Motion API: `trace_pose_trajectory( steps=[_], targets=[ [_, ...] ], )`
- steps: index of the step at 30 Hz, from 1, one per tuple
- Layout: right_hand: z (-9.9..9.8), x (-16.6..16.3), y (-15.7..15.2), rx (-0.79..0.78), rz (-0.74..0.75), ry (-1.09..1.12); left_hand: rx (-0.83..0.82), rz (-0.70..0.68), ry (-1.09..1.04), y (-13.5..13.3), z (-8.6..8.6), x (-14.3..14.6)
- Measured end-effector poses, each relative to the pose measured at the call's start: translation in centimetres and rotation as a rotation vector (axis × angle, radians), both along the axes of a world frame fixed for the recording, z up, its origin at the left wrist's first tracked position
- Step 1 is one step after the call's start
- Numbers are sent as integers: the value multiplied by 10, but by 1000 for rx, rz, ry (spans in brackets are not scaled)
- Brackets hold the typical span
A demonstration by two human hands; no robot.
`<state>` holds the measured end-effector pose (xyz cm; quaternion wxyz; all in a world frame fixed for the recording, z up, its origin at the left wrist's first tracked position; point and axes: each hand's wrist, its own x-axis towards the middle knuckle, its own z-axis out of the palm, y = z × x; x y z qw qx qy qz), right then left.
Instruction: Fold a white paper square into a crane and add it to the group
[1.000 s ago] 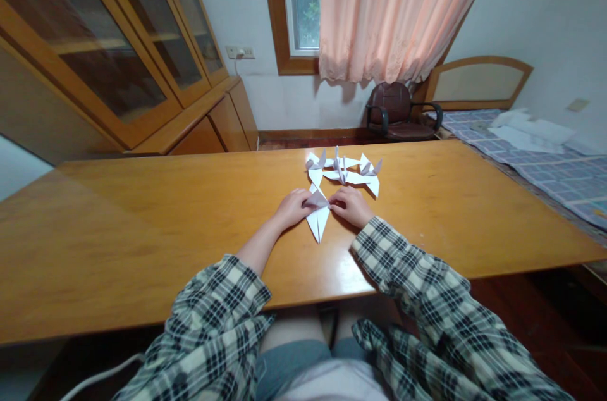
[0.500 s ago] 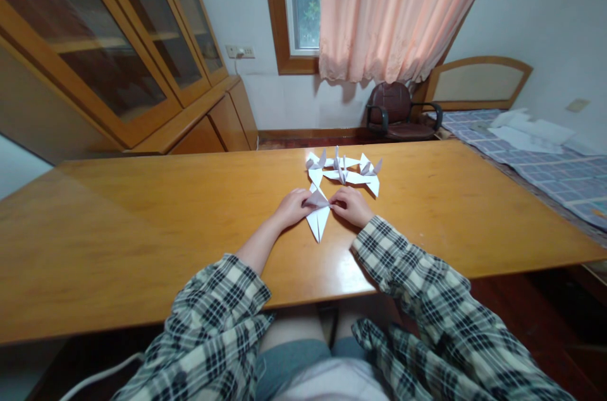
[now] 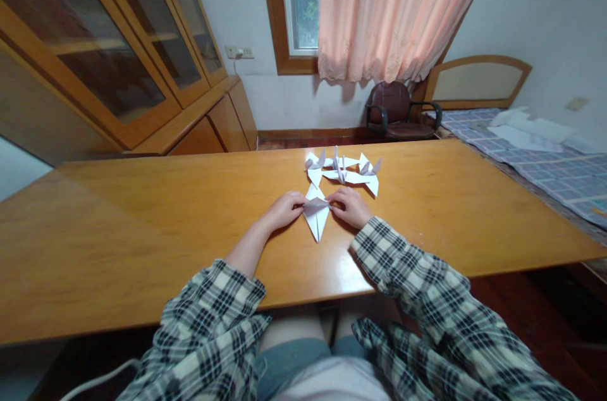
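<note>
1. Black-and-cream plaid sleeves (image 3: 417, 262) reach in over the near edge of a glossy, honey-brown wooden table (image 3: 142, 230).
2. A white, kite-shaped piece of folded paper (image 3: 317, 224) lies on the table between the hands, one point toward the person, a flap across its middle.
3. The left hand (image 3: 285, 209) has its fingers drawn nearly together at the left corner, apparently pinching it; the right hand (image 3: 351, 205) pinches the right corner, thumb and finger almost closed.
4. The step in hand looks like shaping that middle flap; the next move calls for a light, even grip and corners kept level.
5. Just beyond sit white winged figures of folded paper (image 3: 348, 176); whether the far tip touches the nearest, I cannot tell.
</note>
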<state>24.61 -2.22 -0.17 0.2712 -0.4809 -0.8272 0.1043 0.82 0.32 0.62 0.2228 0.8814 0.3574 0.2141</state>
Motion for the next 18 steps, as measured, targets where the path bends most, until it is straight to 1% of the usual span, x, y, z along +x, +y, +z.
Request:
trace_pose_trajectory(
  steps=[4,10,13,18],
  targets=[
    [-1,-2,-1,25,55,16,5,11,-18,-7,2,-2],
    [-4,-2,2,30,130,36,56,105,11,-10,2,-6],
    [-6,-1,3,38,142,37,73,92,-9,-10,0,-8],
    [-8,1,5,53,181,43,133,31,12,-12,-1,-13]
  ],
)
